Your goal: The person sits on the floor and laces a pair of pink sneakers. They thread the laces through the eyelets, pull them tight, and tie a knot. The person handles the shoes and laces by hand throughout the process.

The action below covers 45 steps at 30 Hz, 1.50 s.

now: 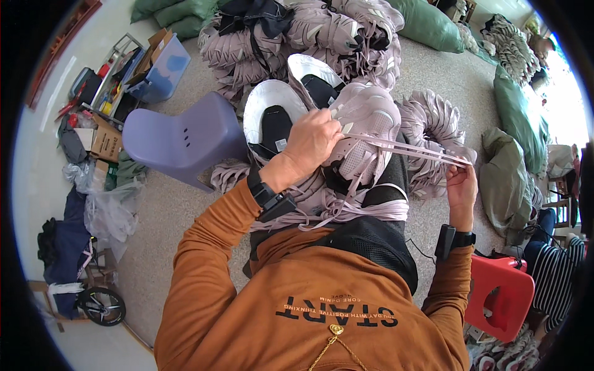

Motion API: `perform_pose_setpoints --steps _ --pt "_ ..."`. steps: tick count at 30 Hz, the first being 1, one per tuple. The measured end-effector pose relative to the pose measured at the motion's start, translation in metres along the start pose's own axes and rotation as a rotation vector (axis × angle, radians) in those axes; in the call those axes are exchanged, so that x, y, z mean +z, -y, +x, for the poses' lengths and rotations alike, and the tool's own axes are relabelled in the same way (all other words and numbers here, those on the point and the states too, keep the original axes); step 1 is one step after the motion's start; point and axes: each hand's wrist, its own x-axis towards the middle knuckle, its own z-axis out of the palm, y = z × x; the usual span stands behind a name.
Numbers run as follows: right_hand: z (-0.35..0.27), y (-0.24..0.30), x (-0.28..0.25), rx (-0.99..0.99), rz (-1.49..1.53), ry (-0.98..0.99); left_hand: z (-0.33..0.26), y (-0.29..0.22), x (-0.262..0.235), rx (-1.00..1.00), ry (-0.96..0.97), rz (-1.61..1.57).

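A pale pink shoe upper lies over my lap, toe pointing away from me. My left hand is closed at its left edge; the fingertips are partly hidden. Out to the right, my right hand pinches pale pink shoelaces, which stretch taut from the upper beside my left hand. More loose laces lie bunched across my lap. Just beyond my left hand sit two white-lined uppers with black inside. A curved row of nested uppers rests right of my knee.
Big bundles of pink uppers are piled ahead. A purple chair stands at left, near a blue plastic bin. On the right are green sacks, a red stool and another person's striped sleeve.
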Motion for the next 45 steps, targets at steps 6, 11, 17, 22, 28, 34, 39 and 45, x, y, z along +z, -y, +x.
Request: perform_pose_setpoints --steps 6,11,17,22,28,34,39,45 --pt "-0.021 -0.043 0.004 -0.012 -0.805 -0.02 0.011 -0.001 0.008 -0.461 0.236 -0.698" --pt "-0.037 -0.061 0.012 -0.04 -0.899 0.079 0.015 -0.005 0.011 -0.458 0.227 -0.669" --pt "-0.044 -0.07 0.03 -0.183 -0.928 0.241 0.015 -0.007 0.012 -0.367 0.175 -0.587" --pt "-0.057 -0.07 0.061 -0.317 -0.999 0.309 0.015 -0.011 0.015 -0.23 0.124 -0.422" --pt "-0.078 -0.068 0.107 -0.593 -1.191 0.489 0.008 -0.013 0.023 0.044 0.051 -0.064" --pt "-0.095 -0.075 0.152 -0.814 -1.315 0.768 -0.015 -0.027 0.018 0.076 -0.011 -0.027" --pt "-0.081 -0.075 0.161 -0.822 -1.492 0.866 -0.027 -0.035 0.012 0.106 0.078 0.097" --pt "-0.077 -0.08 0.172 -0.816 -1.523 0.886 -0.031 -0.027 0.022 0.118 0.076 0.166"
